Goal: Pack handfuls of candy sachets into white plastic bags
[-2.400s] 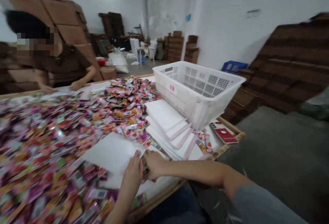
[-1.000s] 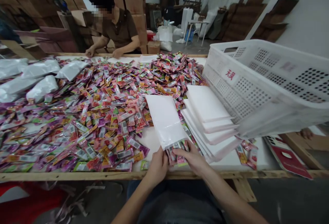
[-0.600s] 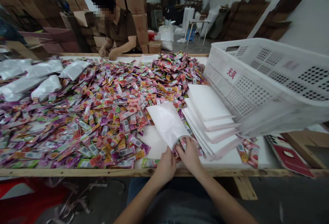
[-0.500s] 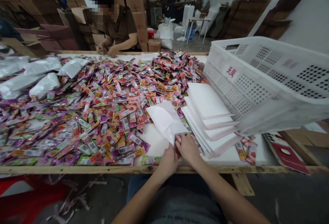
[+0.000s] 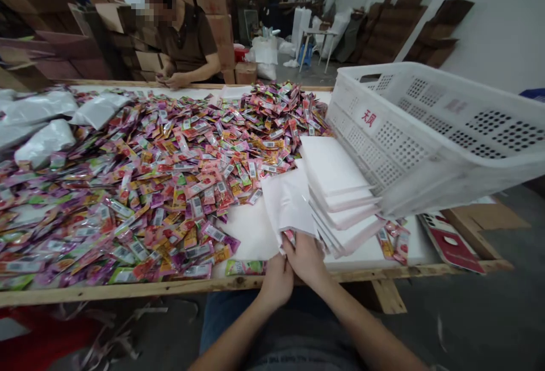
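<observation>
A white plastic bag lies at a slant before me, its mouth towards my body. My left hand is closed, pinching the bag's near left edge. At the mouth is my right hand, its fingers reaching inside and mostly hidden by the plastic. A bit of pink-red printed wrapper shows beside those fingers; what they grip cannot be made out. One green and pink sachet lies left of my hands. To the right rests a stack of flat white bags.
Colourful small sachets are heaped across the table. Filled white bags lie at the left. A white perforated crate stands right, near a red and white phone-like object. Another person works across the table.
The white bag has swung upright and right, its mouth turned towards me. My right hand's fingers have gone into the mouth. The camera view has shifted slightly right.
</observation>
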Action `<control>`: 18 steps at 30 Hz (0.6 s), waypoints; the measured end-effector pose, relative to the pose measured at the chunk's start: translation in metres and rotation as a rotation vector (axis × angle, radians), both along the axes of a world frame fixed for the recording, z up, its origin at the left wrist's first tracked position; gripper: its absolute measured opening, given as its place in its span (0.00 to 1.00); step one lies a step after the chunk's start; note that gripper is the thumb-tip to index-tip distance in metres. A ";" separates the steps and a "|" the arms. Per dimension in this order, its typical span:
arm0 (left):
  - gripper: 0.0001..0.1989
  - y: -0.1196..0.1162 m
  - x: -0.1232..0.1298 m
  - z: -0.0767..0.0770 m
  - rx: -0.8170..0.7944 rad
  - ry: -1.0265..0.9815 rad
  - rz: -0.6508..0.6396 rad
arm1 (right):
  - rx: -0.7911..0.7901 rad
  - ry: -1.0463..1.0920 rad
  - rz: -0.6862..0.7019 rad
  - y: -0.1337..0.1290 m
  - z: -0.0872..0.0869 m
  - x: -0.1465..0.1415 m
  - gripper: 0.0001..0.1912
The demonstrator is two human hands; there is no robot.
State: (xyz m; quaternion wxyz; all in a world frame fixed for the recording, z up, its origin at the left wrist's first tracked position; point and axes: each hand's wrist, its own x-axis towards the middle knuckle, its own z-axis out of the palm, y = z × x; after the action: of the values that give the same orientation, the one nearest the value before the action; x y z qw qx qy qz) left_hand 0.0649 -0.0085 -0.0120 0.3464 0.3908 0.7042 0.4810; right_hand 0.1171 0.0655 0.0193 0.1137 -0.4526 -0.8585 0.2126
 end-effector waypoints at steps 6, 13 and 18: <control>0.15 -0.008 -0.006 0.013 0.050 0.049 0.062 | -0.211 0.014 0.013 0.020 0.019 0.011 0.16; 0.15 -0.022 -0.005 0.014 0.057 0.172 0.033 | -0.247 0.019 0.101 0.011 0.018 0.004 0.18; 0.12 -0.027 -0.002 0.002 -0.068 0.139 0.084 | -0.145 -0.058 0.128 0.020 0.000 -0.035 0.14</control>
State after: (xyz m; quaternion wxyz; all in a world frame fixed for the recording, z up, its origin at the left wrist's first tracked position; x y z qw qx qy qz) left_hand 0.0632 -0.0353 -0.0099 0.2893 0.3815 0.7581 0.4427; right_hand 0.0824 0.0850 0.0192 0.0420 -0.4098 -0.8710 0.2676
